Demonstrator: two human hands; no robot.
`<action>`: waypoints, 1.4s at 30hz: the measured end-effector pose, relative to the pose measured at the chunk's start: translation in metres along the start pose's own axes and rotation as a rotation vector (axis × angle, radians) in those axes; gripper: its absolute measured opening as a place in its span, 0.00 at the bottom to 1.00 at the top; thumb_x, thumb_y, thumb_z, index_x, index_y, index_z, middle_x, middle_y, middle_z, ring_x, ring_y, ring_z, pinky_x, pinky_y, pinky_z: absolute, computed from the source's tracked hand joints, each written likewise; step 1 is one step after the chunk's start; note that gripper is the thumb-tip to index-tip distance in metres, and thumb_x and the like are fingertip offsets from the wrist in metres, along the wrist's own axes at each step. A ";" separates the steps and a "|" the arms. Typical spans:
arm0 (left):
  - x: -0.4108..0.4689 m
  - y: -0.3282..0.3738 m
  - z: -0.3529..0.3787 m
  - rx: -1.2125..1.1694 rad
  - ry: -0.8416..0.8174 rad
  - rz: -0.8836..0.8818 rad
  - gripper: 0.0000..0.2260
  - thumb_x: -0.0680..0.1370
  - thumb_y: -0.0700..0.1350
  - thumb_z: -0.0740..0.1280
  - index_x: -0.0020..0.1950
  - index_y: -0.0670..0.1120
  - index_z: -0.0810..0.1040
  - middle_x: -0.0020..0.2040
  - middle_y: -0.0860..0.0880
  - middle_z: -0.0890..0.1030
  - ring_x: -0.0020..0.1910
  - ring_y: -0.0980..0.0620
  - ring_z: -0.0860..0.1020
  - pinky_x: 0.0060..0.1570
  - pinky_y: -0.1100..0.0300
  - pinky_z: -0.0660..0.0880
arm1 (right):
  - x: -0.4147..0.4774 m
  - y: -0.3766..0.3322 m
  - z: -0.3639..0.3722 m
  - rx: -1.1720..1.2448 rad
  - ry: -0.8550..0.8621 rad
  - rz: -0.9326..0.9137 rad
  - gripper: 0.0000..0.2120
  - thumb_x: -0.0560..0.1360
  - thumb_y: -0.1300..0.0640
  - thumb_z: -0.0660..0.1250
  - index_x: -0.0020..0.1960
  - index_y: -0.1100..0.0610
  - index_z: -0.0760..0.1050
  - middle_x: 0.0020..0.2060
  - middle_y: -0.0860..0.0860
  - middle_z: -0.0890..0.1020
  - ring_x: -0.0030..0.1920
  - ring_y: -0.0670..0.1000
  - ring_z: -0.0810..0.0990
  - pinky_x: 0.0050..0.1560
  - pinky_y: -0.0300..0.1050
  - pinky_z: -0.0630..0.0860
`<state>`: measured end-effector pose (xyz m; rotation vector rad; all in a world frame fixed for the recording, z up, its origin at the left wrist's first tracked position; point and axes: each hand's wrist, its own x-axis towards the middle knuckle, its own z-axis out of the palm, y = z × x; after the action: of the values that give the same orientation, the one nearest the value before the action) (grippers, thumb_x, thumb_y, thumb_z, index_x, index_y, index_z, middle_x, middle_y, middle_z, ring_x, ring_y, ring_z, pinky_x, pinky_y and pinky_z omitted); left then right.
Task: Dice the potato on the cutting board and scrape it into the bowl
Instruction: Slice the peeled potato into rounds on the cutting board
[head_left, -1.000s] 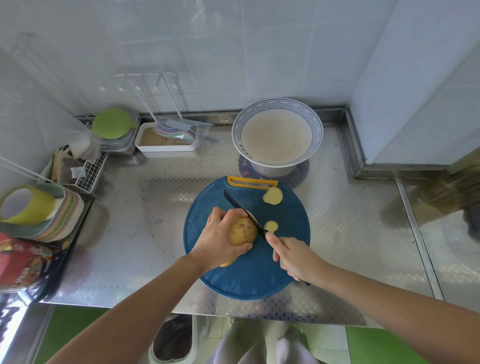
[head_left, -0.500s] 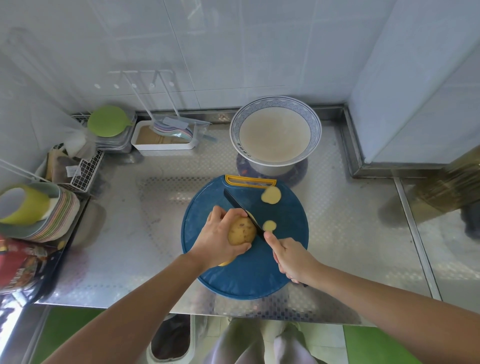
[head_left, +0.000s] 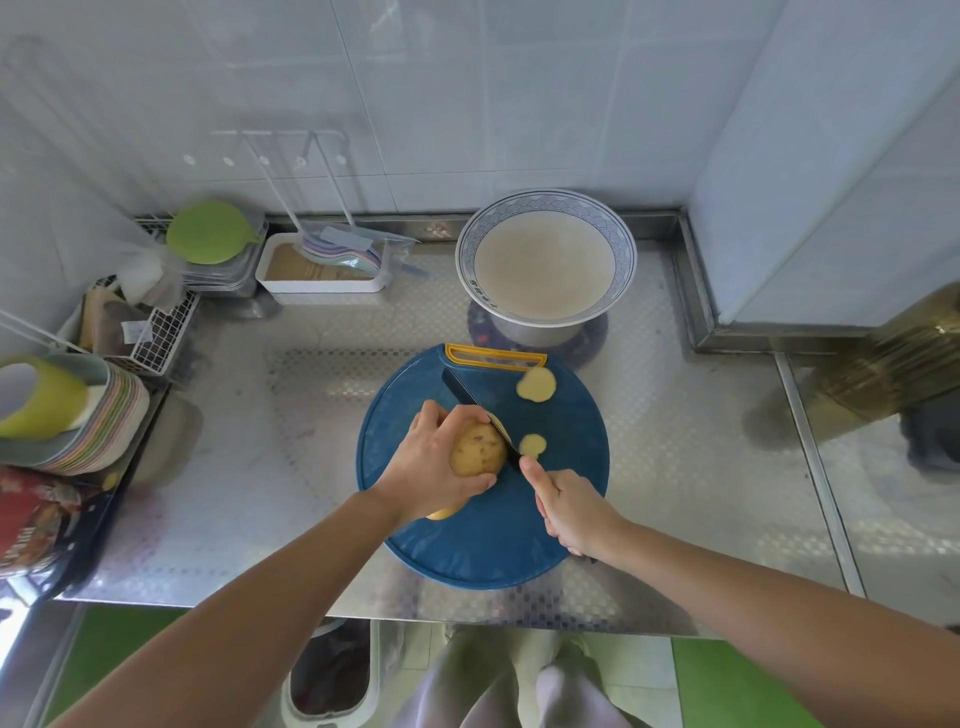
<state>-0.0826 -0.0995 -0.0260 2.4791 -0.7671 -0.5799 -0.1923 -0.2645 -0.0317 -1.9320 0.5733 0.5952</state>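
A brown-skinned potato lies on the round blue cutting board. My left hand grips it from the left. My right hand holds a black knife, index finger along the spine, with the blade set against the potato's right end. Two pale potato slices lie on the board: a larger slice near the yellow handle slot and a small slice beside the blade. A yellow bit shows under my left wrist. The blue-rimmed bowl stands just behind the board.
On the steel counter a white tray with utensils and a green lid sit at the back left. A wire rack and stacked plates with a green cup are at the left edge. A bin stands below.
Both hands and the knife have stayed put at the potato's right end; only the view shifted slightly. The two slices lie where they were.
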 end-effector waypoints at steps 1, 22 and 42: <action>0.000 0.000 0.000 0.002 0.002 0.002 0.29 0.69 0.58 0.73 0.66 0.64 0.62 0.55 0.54 0.61 0.56 0.54 0.64 0.54 0.61 0.67 | 0.001 0.000 0.000 0.018 -0.005 0.011 0.28 0.82 0.37 0.48 0.33 0.57 0.62 0.24 0.51 0.67 0.16 0.43 0.65 0.23 0.36 0.62; -0.016 -0.003 0.003 -0.138 0.129 0.009 0.30 0.67 0.57 0.76 0.65 0.63 0.67 0.54 0.57 0.65 0.54 0.57 0.69 0.53 0.63 0.70 | 0.008 -0.008 -0.007 0.220 -0.084 0.039 0.29 0.80 0.35 0.51 0.34 0.58 0.65 0.20 0.49 0.68 0.19 0.48 0.65 0.22 0.40 0.64; -0.017 0.009 0.002 -0.129 0.132 -0.072 0.30 0.68 0.56 0.76 0.66 0.60 0.66 0.58 0.54 0.64 0.56 0.53 0.68 0.57 0.60 0.71 | -0.024 -0.006 -0.043 0.065 -0.028 -0.067 0.29 0.80 0.35 0.50 0.33 0.58 0.65 0.20 0.49 0.67 0.20 0.47 0.64 0.25 0.40 0.66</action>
<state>-0.1007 -0.0965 -0.0183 2.4063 -0.5739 -0.4700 -0.2006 -0.2984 0.0040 -1.8716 0.5022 0.5543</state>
